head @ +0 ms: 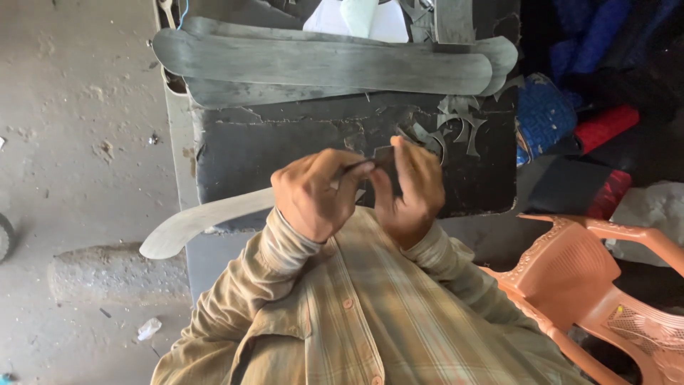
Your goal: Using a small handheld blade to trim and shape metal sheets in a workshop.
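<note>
Hands at a dark worktable [285,150]: the left hand [311,192] and right hand [410,189] together pinch one small dark metal piece [383,158] at chest height — fingers closed on its edges. Three long grey metal blades [320,64] lie stacked at the table's far edge, one curved blade [199,221] nearer. One orange plastic chair [591,278] stands right.

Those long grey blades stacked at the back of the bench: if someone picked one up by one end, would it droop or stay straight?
The long grey blades look like thin sheet metal, so one would probably stay fairly straight, perhaps flexing slightly. Being flat and broad, they should slide rather than roll. The jagged offcuts beside them suggest cut edges that may be sharp.
</note>
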